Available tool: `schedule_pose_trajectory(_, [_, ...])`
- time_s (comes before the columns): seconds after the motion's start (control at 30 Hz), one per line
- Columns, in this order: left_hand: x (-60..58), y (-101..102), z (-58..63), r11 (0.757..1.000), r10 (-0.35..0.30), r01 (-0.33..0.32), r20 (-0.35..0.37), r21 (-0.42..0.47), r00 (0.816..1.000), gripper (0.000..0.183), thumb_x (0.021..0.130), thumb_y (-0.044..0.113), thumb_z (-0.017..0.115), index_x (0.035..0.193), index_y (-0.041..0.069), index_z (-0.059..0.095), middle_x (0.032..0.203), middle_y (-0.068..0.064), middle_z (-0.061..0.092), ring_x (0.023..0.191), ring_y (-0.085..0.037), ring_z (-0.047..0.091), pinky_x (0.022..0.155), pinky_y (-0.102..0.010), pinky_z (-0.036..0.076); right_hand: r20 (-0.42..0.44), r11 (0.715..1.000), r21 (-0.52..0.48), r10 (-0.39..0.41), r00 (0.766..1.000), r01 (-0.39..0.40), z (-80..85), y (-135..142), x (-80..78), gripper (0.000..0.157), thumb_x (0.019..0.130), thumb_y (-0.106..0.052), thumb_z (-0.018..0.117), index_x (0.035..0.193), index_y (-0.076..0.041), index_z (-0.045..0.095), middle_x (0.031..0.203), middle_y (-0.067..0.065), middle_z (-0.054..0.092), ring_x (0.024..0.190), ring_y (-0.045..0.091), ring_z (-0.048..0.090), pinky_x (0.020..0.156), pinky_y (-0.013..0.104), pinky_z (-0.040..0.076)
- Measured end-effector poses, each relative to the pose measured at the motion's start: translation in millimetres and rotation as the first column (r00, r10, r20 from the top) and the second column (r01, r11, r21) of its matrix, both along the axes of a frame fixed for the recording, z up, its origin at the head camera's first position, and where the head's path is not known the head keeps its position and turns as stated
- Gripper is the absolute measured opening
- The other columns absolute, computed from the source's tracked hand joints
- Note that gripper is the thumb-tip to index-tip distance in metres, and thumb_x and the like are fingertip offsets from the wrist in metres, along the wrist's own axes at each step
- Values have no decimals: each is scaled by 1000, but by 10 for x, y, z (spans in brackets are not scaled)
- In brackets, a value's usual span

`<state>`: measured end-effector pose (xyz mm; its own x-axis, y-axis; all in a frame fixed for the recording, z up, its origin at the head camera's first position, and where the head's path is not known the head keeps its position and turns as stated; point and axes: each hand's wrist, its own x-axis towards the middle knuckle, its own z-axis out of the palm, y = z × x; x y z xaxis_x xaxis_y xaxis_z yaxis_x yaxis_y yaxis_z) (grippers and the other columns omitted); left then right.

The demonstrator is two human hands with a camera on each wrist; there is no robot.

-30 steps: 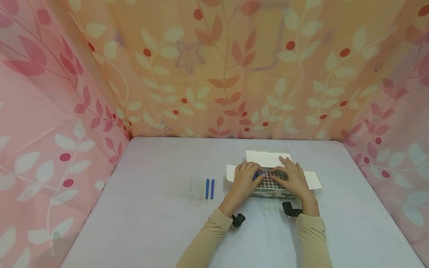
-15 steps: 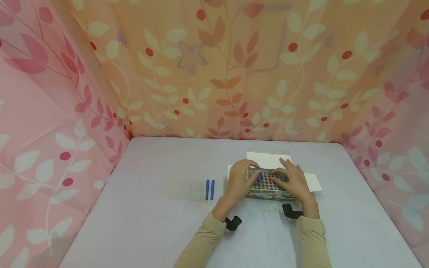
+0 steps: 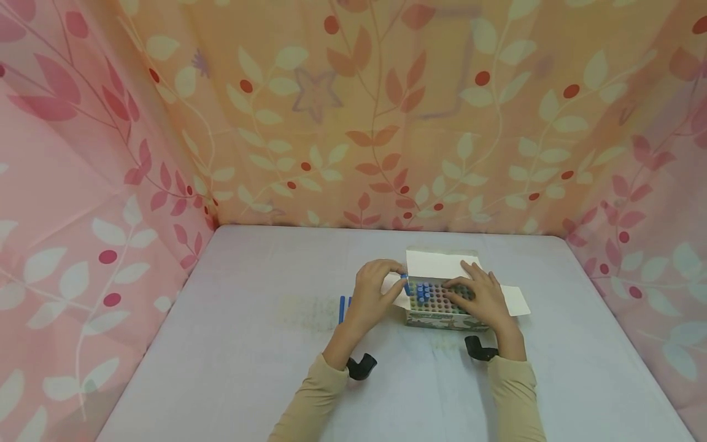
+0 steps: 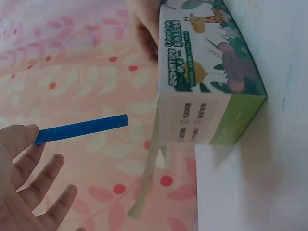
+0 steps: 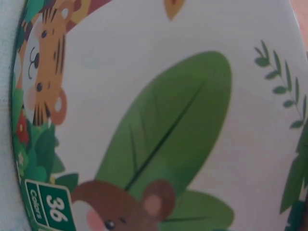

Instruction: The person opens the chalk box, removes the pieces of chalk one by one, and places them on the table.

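Note:
My left hand (image 3: 369, 296) pinches a plain, flat-ended blue colouring stick (image 4: 84, 129) between thumb and forefinger, just off the left end of an open cardboard box (image 3: 442, 320). The other left fingers are spread away from the stick in the left wrist view. Inside the box is a tray of round holes, where several blue sticks (image 3: 423, 293) stand upright left of the middle. My right hand (image 3: 482, 296) rests over the box's right part, thumb and forefinger at the holes. The right wrist view shows only the box's printed side (image 5: 159, 120), marked 36 Colors.
Two blue sticks (image 3: 342, 309) lie on the white table (image 3: 248, 368) left of the box, one partly behind my left hand. The box's white lid (image 3: 433, 263) stands open at the back, with a side flap (image 3: 515, 299) out to the right. Patterned curtains (image 3: 309, 123) surround the table.
My left hand has moved left from over the tray, and a blue stick now shows in its fingertips. The standing blue sticks have come into plain view. My right hand stays put.

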<state>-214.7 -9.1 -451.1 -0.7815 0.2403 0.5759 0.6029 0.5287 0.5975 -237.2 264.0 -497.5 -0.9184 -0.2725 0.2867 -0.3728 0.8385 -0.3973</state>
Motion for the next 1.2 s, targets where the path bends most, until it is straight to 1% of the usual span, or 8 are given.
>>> schedule_pose_trajectory(0.17, [25,-173,58,1000,13,-13,-11,-11,1000,13,87,27,65,97,18,64,107,6,62,110,-12,51,98,-40,37,-5,1000,-2,9,1000,-9,8,1,8,21,79,-37,71,96,-25,68,143,22,36,133,45,25,104,66,11])
schedule_pose_trajectory(0.3, [37,-296,95,999,23,-22,2,-32,1000,12,86,29,66,95,20,65,106,7,61,109,-11,51,98,-39,36,-10,1000,2,4,1000,-4,20,-7,8,21,79,-36,71,96,-25,68,143,22,36,133,45,25,104,66,11])
schedule_pose_trajectory(0.63, [17,-545,125,997,24,-23,6,-79,1000,13,81,26,72,90,19,66,101,7,62,106,-14,52,94,-40,39,3,1000,0,3,1000,-3,28,-3,11,21,79,-35,71,96,-24,69,143,22,35,133,46,25,104,66,10])
schedule_pose_trajectory(0.73, [5,-619,119,996,31,-29,23,-87,999,13,81,26,72,90,19,66,100,7,63,105,-15,53,94,-40,39,21,1000,-1,1,1000,-1,40,-1,11,21,80,-35,71,97,-24,68,144,22,34,134,46,23,105,65,9])
schedule_pose_trajectory(0.97, [-11,-797,134,994,69,-60,100,-93,993,12,82,28,71,90,20,66,101,9,62,106,-13,52,97,-39,37,34,1000,5,-1,999,0,47,-3,1,21,80,-35,70,98,-23,68,144,22,34,134,45,23,105,66,9])
schedule_pose_trajectory(1.2, [-42,-941,119,990,89,-76,114,-117,990,14,81,28,72,89,18,66,98,7,63,103,-15,55,95,-40,40,19,1000,7,-4,1000,4,25,-2,0,21,79,-35,71,97,-24,68,144,21,35,134,45,24,105,66,10])
